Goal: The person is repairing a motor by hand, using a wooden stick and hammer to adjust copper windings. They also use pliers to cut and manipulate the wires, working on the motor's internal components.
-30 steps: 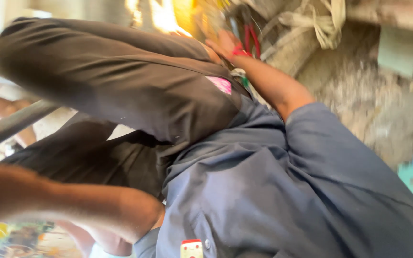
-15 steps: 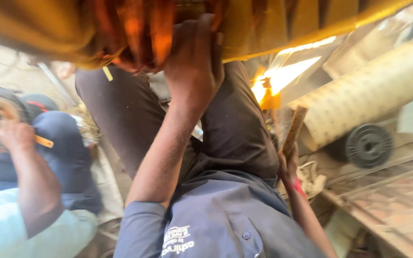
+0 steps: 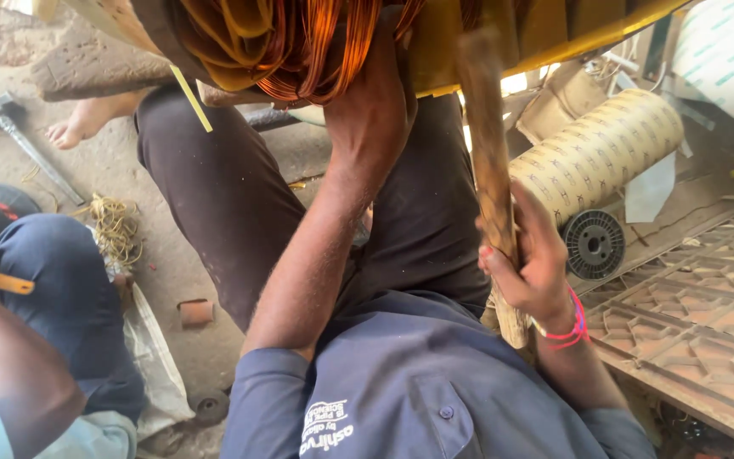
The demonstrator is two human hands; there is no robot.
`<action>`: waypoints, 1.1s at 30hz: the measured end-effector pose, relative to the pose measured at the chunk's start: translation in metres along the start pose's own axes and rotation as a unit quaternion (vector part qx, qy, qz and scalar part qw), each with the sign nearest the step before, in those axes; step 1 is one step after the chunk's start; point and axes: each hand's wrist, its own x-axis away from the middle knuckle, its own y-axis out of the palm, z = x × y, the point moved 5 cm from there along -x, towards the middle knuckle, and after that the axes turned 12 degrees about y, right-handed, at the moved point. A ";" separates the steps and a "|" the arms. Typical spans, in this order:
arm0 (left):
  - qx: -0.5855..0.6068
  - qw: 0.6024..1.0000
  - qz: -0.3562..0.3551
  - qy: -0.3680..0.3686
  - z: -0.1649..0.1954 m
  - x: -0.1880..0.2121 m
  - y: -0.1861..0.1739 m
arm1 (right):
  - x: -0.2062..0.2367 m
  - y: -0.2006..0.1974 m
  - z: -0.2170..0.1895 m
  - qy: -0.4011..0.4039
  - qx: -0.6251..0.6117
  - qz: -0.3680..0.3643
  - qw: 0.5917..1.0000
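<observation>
Right hand (image 3: 530,270) grip wrapped round wooden stick (image 3: 493,183); left hand (image 3: 373,110) pressed flat on copper windings (image 3: 299,42).

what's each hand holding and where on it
The right hand grips a wooden stick near its lower end. The left hand presses against the copper wire windings; a closed grip cannot be told.

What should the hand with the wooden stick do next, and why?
Probably tap the wooden stick gently against the copper wire. The right hand grips the stick upright, its top reaching the yellow part beside the wire, and the left hand is pressed against the wire, as if steadying it.
</observation>
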 end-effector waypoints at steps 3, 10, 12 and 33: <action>0.019 1.000 0.009 -0.003 0.000 0.000 0.000 | -0.021 0.008 -0.029 0.008 -0.005 -0.036 0.999; 0.038 0.999 0.036 -0.014 -0.002 0.000 0.003 | -0.085 0.022 -0.082 -0.069 0.204 -0.007 0.977; 0.047 0.998 0.025 -0.025 -0.002 0.002 0.007 | -0.099 0.025 -0.098 -0.138 0.287 0.015 0.948; 0.076 0.994 0.011 -0.071 -0.002 -0.003 0.008 | -0.132 0.036 -0.128 0.052 0.373 0.022 0.926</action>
